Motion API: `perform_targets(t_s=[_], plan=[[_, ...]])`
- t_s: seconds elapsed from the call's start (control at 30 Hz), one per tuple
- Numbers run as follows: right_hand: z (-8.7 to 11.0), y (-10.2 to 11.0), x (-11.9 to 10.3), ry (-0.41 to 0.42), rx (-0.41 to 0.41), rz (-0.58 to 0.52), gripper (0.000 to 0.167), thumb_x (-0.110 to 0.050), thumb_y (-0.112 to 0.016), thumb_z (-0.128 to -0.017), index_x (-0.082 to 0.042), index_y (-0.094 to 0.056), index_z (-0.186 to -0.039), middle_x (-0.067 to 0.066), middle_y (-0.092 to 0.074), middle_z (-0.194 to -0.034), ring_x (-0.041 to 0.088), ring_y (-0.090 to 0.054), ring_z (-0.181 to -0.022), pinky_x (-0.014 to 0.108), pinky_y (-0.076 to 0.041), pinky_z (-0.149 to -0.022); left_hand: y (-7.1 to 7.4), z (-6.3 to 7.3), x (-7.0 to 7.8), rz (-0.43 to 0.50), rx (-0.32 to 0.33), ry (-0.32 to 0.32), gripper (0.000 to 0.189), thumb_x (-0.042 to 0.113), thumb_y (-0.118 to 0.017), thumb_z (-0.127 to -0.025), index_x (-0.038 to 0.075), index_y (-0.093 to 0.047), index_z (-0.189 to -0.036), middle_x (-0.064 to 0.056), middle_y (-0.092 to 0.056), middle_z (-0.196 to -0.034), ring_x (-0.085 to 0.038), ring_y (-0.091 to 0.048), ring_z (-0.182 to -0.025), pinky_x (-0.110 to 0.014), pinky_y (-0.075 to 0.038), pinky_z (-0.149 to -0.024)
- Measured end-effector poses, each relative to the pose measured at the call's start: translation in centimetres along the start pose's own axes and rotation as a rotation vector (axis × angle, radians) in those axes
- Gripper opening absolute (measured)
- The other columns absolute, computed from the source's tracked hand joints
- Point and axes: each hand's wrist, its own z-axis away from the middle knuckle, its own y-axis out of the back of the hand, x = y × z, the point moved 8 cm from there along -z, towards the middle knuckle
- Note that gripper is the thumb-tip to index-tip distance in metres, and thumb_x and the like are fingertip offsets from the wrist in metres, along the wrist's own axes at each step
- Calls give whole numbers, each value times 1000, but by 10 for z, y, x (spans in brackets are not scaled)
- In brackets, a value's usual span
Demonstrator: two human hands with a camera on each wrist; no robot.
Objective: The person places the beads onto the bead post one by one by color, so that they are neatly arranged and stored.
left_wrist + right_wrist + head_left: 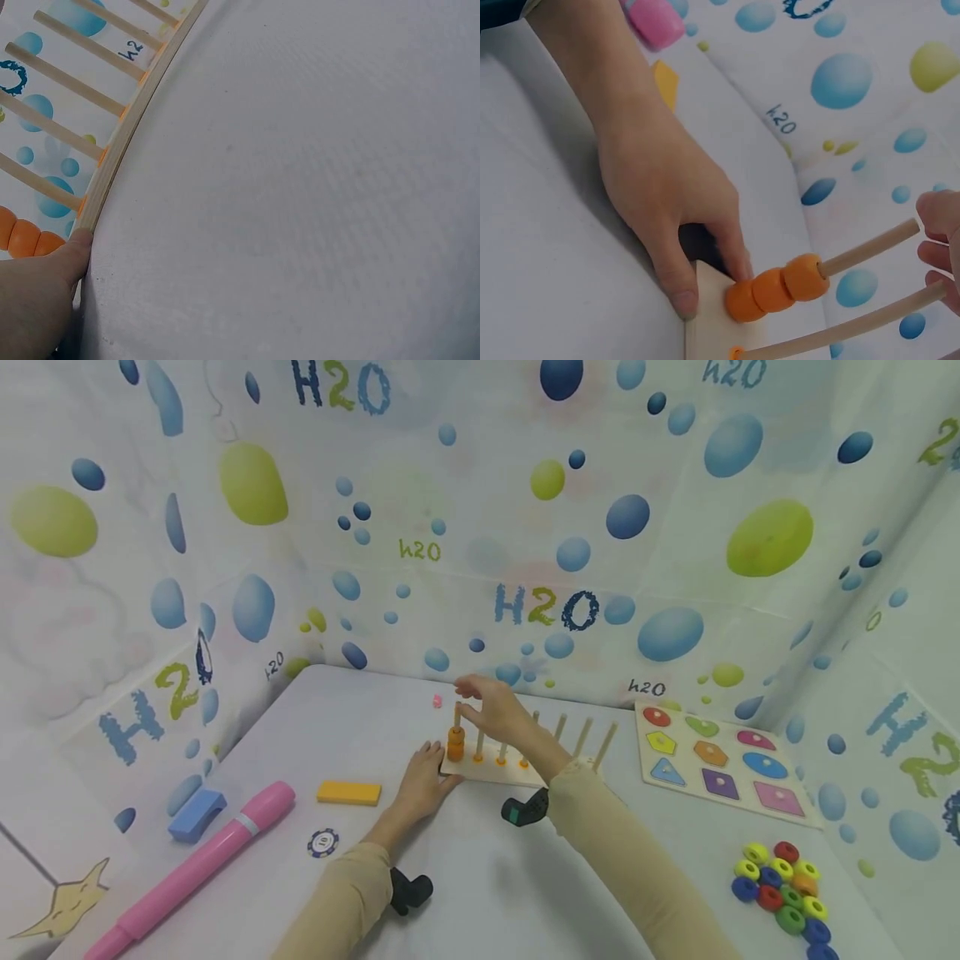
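A wooden peg board (480, 770) with several upright pegs stands at the table's middle. Three orange rings (778, 288) are stacked on its leftmost peg. My left hand (420, 783) holds the board's left end, thumb (73, 251) on the front edge and fingers at the far side. Around the top of the ringed peg (870, 247) is my right hand (495, 710), its thumb and fingers apart, with no ring showing between them. Small orange pieces (501, 762) sit at the foot of the other pegs.
Right of the board lie a shape puzzle (652, 768) and a heap of coloured rings (780, 881). To the left are a large pink marker (202, 864), a blue block (197, 815), a yellow block (348, 792) and a poker chip (322, 843). A small pink object (437, 701) lies behind.
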Motion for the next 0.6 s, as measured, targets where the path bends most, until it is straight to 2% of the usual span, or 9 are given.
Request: perform_targets(t_s=[0.3, 0.5, 0.6], plan=[[20, 27, 12, 27, 142, -28, 28, -10, -65, -89, -1, -62, -115, 9, -65, -113, 22, -59, -109, 31, -50, -92, 2, -3, 0, -14, 20, -10, 69, 33, -67, -88, -14, -43, -133, -29, -39, -140, -42, -27, -135, -52, -20, -112], [39, 53, 31, 8, 257, -166, 26, -2, -64, -88, 5, -61, -112, 16, -64, -110, 28, -60, -105, 30, -51, -91, -3, -4, -1, -11, -21, -3, 70, 35, -65, -89, -14, -41, -134, -29, -37, -141, -43, -25, -136, -53, -20, -112], [54, 67, 40, -20, 309, -204, 25, -1, -64, -87, 4, -61, -111, 14, -65, -108, 25, -62, -102, 26, -52, -88, -4, -5, 1, -12, -30, -2, 69, 34, -65, -89, -14, -41, -134, -29, -37, -141, -43, -25, -135, -53, -20, -112]])
